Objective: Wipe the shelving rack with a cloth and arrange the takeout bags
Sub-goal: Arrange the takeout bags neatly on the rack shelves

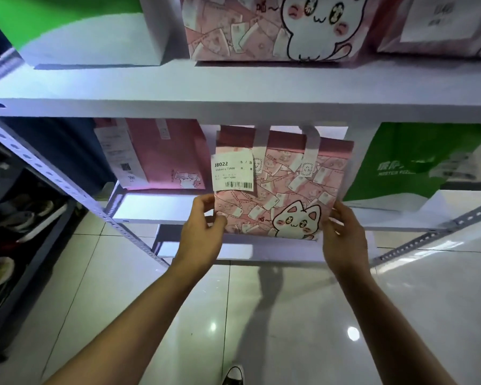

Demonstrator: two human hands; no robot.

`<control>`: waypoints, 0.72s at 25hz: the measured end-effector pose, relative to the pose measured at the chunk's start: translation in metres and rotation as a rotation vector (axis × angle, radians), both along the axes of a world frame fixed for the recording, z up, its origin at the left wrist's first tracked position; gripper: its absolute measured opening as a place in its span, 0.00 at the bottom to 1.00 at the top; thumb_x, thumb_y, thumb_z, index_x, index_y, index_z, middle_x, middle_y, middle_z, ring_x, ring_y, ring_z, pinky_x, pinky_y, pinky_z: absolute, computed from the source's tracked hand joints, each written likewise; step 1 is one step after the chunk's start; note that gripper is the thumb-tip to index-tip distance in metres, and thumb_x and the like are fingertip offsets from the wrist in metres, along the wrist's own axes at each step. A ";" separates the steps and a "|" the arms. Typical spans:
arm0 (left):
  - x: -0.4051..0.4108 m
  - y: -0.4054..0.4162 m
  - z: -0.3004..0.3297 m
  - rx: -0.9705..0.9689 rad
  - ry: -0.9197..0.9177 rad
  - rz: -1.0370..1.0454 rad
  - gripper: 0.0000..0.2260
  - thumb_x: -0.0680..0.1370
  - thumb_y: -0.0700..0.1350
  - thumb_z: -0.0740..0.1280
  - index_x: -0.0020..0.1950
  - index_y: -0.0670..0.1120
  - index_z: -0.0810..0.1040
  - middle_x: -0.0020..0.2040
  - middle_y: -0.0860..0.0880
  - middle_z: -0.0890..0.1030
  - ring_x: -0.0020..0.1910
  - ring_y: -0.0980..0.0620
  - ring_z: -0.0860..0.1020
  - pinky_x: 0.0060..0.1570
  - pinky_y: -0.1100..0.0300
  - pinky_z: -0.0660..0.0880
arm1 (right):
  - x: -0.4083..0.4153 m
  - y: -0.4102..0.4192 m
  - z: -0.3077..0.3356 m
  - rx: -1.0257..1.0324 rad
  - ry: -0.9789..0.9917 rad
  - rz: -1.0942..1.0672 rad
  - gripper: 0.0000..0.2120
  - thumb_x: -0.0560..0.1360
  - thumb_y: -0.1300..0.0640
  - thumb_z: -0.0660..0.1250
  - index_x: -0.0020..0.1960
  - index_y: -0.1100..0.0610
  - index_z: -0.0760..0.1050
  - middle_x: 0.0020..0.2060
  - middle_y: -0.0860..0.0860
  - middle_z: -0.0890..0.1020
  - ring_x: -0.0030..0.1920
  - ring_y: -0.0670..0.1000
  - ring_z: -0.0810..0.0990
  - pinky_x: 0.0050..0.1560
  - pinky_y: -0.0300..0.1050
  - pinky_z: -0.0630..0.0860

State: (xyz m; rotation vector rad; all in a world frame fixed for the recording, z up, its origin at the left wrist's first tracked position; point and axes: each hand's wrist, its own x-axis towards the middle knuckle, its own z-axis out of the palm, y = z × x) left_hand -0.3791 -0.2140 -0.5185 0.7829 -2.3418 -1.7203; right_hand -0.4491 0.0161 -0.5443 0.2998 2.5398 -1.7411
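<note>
A pink takeout bag (283, 190) with a cat drawing and a white delivery label stands at the front edge of the rack's middle shelf (161, 209). My left hand (203, 226) grips its lower left edge, thumb on the front. My right hand (342, 232) holds its lower right edge. Behind it to the left stands another pink bag (161, 154) with a receipt. A green bag (417, 162) stands to the right. On the upper shelf (233, 84) a large pink cat bag (261, 26) stands. No cloth is visible.
A white box (100, 37) sits on the upper shelf at the left, and another pink bag (439, 23) at the right. A dark rack (20, 218) with shoes stands to the left. Glossy floor tiles (261, 315) lie below, with my shoe (233, 375) at the bottom.
</note>
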 end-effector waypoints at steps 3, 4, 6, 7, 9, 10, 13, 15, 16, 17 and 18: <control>-0.009 -0.009 -0.021 0.029 -0.021 -0.018 0.17 0.80 0.45 0.67 0.67 0.57 0.71 0.58 0.65 0.79 0.49 0.67 0.79 0.44 0.70 0.74 | -0.007 -0.009 -0.019 0.035 -0.016 0.038 0.19 0.81 0.64 0.63 0.70 0.52 0.73 0.54 0.47 0.81 0.48 0.34 0.82 0.38 0.26 0.76; -0.012 -0.012 -0.027 0.040 -0.023 -0.020 0.18 0.79 0.45 0.67 0.67 0.57 0.71 0.58 0.66 0.79 0.49 0.67 0.79 0.45 0.68 0.74 | -0.010 -0.012 -0.022 0.058 -0.011 0.052 0.19 0.81 0.65 0.63 0.70 0.53 0.73 0.55 0.47 0.81 0.52 0.40 0.83 0.42 0.30 0.79; -0.022 -0.017 -0.038 0.062 -0.030 -0.021 0.18 0.79 0.46 0.68 0.66 0.59 0.71 0.58 0.68 0.78 0.51 0.65 0.79 0.50 0.63 0.75 | -0.019 -0.021 -0.022 0.111 0.010 0.087 0.21 0.80 0.66 0.63 0.70 0.52 0.73 0.57 0.45 0.81 0.57 0.48 0.82 0.53 0.45 0.83; -0.027 -0.020 -0.043 0.077 -0.032 -0.023 0.17 0.79 0.46 0.68 0.64 0.61 0.71 0.58 0.69 0.77 0.53 0.64 0.78 0.52 0.62 0.75 | -0.025 -0.026 -0.021 0.129 0.022 0.101 0.22 0.79 0.67 0.63 0.71 0.52 0.73 0.58 0.43 0.80 0.59 0.47 0.81 0.57 0.50 0.82; -0.040 -0.025 -0.052 0.107 -0.031 -0.035 0.18 0.78 0.45 0.69 0.60 0.66 0.72 0.57 0.70 0.77 0.58 0.65 0.76 0.57 0.60 0.75 | -0.040 -0.035 -0.020 0.161 0.033 0.102 0.24 0.78 0.67 0.62 0.71 0.50 0.72 0.58 0.42 0.81 0.60 0.47 0.80 0.60 0.52 0.80; -0.045 -0.028 -0.056 0.116 -0.033 -0.047 0.19 0.78 0.44 0.69 0.61 0.66 0.72 0.58 0.70 0.77 0.60 0.65 0.75 0.60 0.58 0.75 | -0.047 -0.038 -0.021 0.181 0.027 0.090 0.25 0.77 0.67 0.61 0.71 0.49 0.72 0.58 0.45 0.82 0.60 0.49 0.80 0.60 0.52 0.79; -0.063 -0.036 -0.066 0.115 -0.034 -0.093 0.23 0.78 0.41 0.68 0.70 0.60 0.69 0.62 0.66 0.77 0.65 0.61 0.74 0.65 0.53 0.74 | -0.067 -0.044 -0.025 0.215 -0.005 0.043 0.28 0.76 0.67 0.60 0.73 0.48 0.69 0.57 0.51 0.83 0.56 0.56 0.81 0.57 0.52 0.78; -0.074 -0.040 -0.069 0.111 -0.036 -0.090 0.23 0.78 0.41 0.67 0.70 0.57 0.68 0.63 0.61 0.78 0.65 0.58 0.74 0.66 0.49 0.74 | -0.078 -0.049 -0.028 0.224 -0.009 0.035 0.29 0.76 0.68 0.59 0.73 0.48 0.69 0.58 0.53 0.83 0.55 0.56 0.80 0.53 0.47 0.76; -0.079 -0.041 -0.069 0.104 -0.042 -0.086 0.22 0.78 0.42 0.67 0.69 0.56 0.68 0.63 0.59 0.78 0.65 0.57 0.75 0.66 0.49 0.73 | -0.082 -0.051 -0.029 0.222 -0.005 0.030 0.29 0.76 0.68 0.59 0.74 0.48 0.69 0.59 0.54 0.83 0.53 0.55 0.79 0.50 0.42 0.75; -0.084 -0.043 -0.068 0.098 -0.051 -0.085 0.20 0.77 0.43 0.67 0.67 0.56 0.69 0.63 0.58 0.79 0.63 0.56 0.76 0.66 0.48 0.73 | -0.086 -0.052 -0.030 0.214 0.003 0.022 0.29 0.76 0.68 0.58 0.74 0.49 0.69 0.59 0.55 0.82 0.49 0.53 0.78 0.45 0.35 0.73; -0.088 -0.044 -0.068 0.099 -0.061 -0.085 0.18 0.77 0.45 0.67 0.66 0.56 0.70 0.62 0.58 0.79 0.62 0.56 0.76 0.65 0.48 0.74 | -0.089 -0.053 -0.030 0.205 0.016 0.015 0.28 0.76 0.68 0.58 0.73 0.50 0.70 0.59 0.56 0.82 0.46 0.51 0.77 0.38 0.27 0.70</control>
